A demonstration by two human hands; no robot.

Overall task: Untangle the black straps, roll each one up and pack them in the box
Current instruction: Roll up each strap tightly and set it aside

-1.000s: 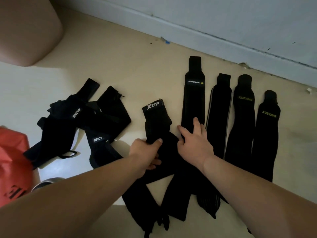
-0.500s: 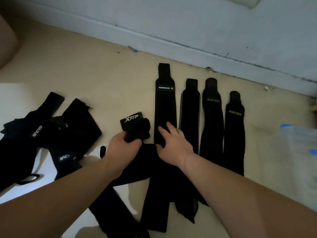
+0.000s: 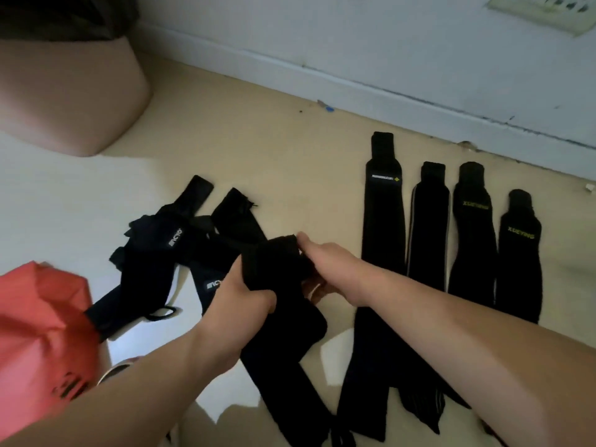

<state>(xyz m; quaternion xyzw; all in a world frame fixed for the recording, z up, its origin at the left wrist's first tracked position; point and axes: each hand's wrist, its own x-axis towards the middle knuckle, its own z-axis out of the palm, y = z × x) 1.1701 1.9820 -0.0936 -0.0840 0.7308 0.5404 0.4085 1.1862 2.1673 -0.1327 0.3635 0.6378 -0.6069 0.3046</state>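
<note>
Floor (image 3: pixel 290 150), left hand (image 3: pixel 240 304), right hand (image 3: pixel 329 269) grip strap (image 3: pixel 274 262)

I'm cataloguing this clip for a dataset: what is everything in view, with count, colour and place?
flat black fabric straps: four, black, side by side, right of centre.
half-rolled black strap: one, black, centre, tail trailing toward the bottom edge.
tangled pile of black straps: count unclear, black with white logos, left of centre.
crumpled red bag: one, red, lower left.
rounded pinkish shape: one, upper left, cannot tell what.
beige floor: one, under everything.
white wall: one, along the top.
left hand: one, grips the strap below its roll.
right hand: one, holds the roll's right side.
</note>
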